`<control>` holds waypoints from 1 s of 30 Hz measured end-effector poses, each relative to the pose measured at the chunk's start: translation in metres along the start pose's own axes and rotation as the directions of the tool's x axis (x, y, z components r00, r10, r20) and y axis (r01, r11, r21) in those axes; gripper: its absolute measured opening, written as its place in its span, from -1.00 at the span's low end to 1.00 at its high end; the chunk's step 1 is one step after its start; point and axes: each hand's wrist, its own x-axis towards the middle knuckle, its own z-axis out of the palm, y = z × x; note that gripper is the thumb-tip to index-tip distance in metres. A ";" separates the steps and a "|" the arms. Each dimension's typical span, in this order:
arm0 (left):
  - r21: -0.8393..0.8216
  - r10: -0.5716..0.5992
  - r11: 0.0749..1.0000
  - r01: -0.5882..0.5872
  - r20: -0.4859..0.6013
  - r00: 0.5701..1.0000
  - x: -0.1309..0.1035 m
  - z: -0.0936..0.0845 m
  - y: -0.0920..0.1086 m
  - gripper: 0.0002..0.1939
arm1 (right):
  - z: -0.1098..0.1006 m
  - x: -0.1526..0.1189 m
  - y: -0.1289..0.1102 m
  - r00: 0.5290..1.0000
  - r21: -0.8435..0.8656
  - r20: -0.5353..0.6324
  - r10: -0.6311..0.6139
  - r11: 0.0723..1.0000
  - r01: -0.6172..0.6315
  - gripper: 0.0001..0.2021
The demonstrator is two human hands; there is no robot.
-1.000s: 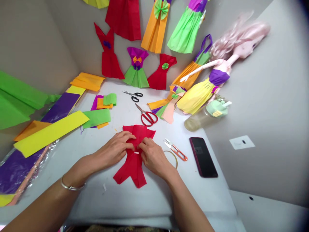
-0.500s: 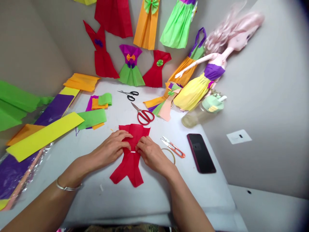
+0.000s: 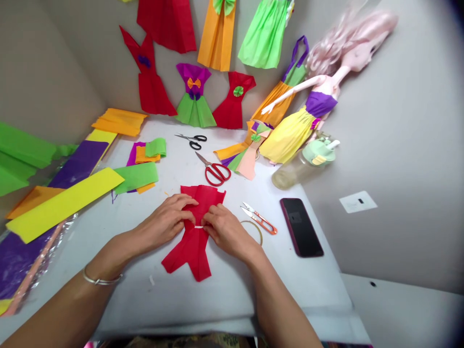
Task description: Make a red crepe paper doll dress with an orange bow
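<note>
A red crepe-paper dress (image 3: 197,253) lies on the white table, gathered at its waist, with two flared tails toward me. A thin white strip (image 3: 198,226) crosses the waist. My left hand (image 3: 170,217) is closed on the dress's left side, its fingertips pressed at the waist and upper part. From the right, my right hand (image 3: 226,229) pinches the waist close to the strip's end. Whether its fingertips hold the strip or only the paper is hidden. Close to that hand lie orange thread snips (image 3: 266,225) and a roll of tape (image 3: 260,237), partly covered by the wrist.
Red-handled scissors (image 3: 216,174) and black scissors (image 3: 195,141) lie beyond the dress. To the right are a phone (image 3: 301,227), a bottle (image 3: 290,173) and a doll (image 3: 319,111). Coloured paper strips (image 3: 68,203) cover the left side. Several paper dresses (image 3: 195,96) hang on the wall.
The view has shifted slightly. The dress's tails have swung a little to the left, and more of the white strip shows as a thin line between my fingers. Both hands stay at the waist.
</note>
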 end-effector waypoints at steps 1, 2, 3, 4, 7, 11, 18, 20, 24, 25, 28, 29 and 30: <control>0.005 0.000 1.000 0.000 0.002 1.000 0.000 0.000 0.000 -0.63 | 0.000 0.000 0.000 1.000 -0.005 -0.001 0.000 1.000 0.000 -0.85; 0.008 0.001 1.000 -0.001 0.004 1.000 0.000 0.000 0.000 -0.63 | 0.001 0.000 0.000 1.000 -0.007 -0.001 -0.002 1.000 0.002 -0.85; 0.010 0.002 1.000 -0.002 0.006 1.000 0.000 0.001 0.000 -0.63 | 0.001 0.001 0.000 1.000 -0.008 -0.002 -0.004 1.000 0.004 -0.84; 0.011 0.002 1.000 -0.002 0.004 1.000 0.000 0.001 0.000 -0.63 | 0.002 0.001 0.000 1.000 -0.008 -0.002 -0.007 1.000 0.007 -0.84; 0.013 0.004 1.000 -0.004 0.001 1.000 0.000 0.001 0.000 -0.61 | 0.002 0.001 0.001 1.000 -0.004 -0.006 -0.015 1.000 0.015 -0.82; 0.009 -0.008 1.000 0.007 0.012 1.000 0.001 0.000 0.000 -0.59 | 0.002 0.001 0.001 1.000 0.024 0.004 -0.013 1.000 0.013 -0.82; 0.004 -0.015 1.000 0.015 0.014 1.000 0.001 -0.002 0.002 -0.61 | 0.001 0.001 0.000 1.000 0.037 0.011 0.023 0.999 -0.023 -0.86; 0.003 -0.013 1.000 0.013 0.008 1.000 0.001 -0.002 0.002 -0.61 | 0.000 0.002 -0.002 0.999 0.035 0.016 0.027 0.999 -0.028 -0.85; 0.001 -0.008 1.000 0.008 0.004 1.000 0.001 0.000 0.001 -0.60 | 0.000 0.002 -0.003 0.999 0.052 0.026 0.024 0.998 -0.026 -0.83; 0.003 -0.009 1.000 0.009 0.006 1.000 0.001 0.000 0.000 -0.60 | 0.000 0.001 -0.002 0.999 0.060 0.026 0.023 0.998 -0.024 -0.83; 0.010 -0.013 1.000 0.013 0.015 1.000 0.001 0.000 0.000 -0.60 | 0.000 0.000 0.000 1.000 0.091 0.024 0.020 0.996 -0.022 -0.85; 0.011 -0.013 1.000 0.013 0.016 1.000 0.001 0.000 0.001 -0.60 | 0.000 0.000 0.001 1.000 0.100 0.023 0.020 0.995 -0.022 -0.85; 0.010 -0.012 1.000 0.012 0.015 1.000 0.001 0.000 0.001 -0.60 | 0.000 -0.001 0.001 1.000 0.104 0.022 0.020 0.994 -0.023 -0.86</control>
